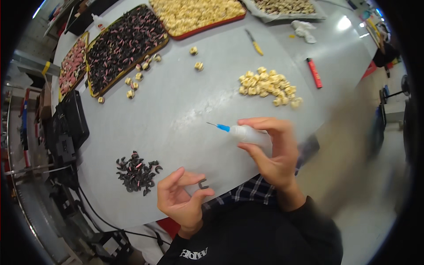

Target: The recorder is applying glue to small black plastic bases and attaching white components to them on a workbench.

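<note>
Between the thumb and forefinger of my left hand (181, 198) is a small dark C-shaped piece (202, 183), its opening facing right. My right hand (278, 154) grips a white squeeze bottle (251, 136) tilted on its side. The bottle's blue needle tip (223, 127) points left, over the grey table (185, 145), apart from the piece. Left of my left hand lies a heap of similar black curved pieces (136, 173), some with pink on them. Beyond my right hand sits a pile of cream-coloured small blocky parts (267, 86).
Along the far side stand a tray of black and pink pieces (126, 46), a tray of cream parts (196, 17) and a smaller tray of pink parts (73, 66). A yellow-handled knife (255, 43), a red marker-like stick (314, 73) and crumpled white tissue (304, 31) lie at the far right.
</note>
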The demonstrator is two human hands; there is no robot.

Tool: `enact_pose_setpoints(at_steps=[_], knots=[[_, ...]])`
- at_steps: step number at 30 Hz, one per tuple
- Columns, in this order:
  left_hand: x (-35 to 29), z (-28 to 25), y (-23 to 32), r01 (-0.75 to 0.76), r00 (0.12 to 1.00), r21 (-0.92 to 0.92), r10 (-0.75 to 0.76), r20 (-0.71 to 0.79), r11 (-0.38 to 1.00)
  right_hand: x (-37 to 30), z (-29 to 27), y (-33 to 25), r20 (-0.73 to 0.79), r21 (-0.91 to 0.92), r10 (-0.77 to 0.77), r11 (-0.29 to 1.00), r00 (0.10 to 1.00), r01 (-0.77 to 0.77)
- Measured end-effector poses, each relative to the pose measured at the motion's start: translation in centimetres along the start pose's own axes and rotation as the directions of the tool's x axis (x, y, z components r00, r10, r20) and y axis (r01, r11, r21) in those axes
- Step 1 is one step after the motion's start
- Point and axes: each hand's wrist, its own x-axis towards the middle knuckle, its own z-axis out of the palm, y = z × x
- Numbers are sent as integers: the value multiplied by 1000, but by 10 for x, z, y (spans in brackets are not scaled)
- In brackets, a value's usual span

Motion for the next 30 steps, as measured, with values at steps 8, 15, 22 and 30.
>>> enact_pose_setpoints(at_steps=[8,15,22,30], knots=[[1,4,4,-88,996,58,89,-23,994,7,1,-5,66,-214,-23,976,998,37],[-2,-4,-1,-143,989,118,138,44,983,11,-60,4,-177,-707,-64,703,982,-82],[-3,-11,-3,-122,989,49,117,94,991,14,-83,27,8,-739,-56,672,998,44],[0,-9,0,-84,994,-35,86,63,996,15,-81,16,0,-613,-165,779,986,131]])
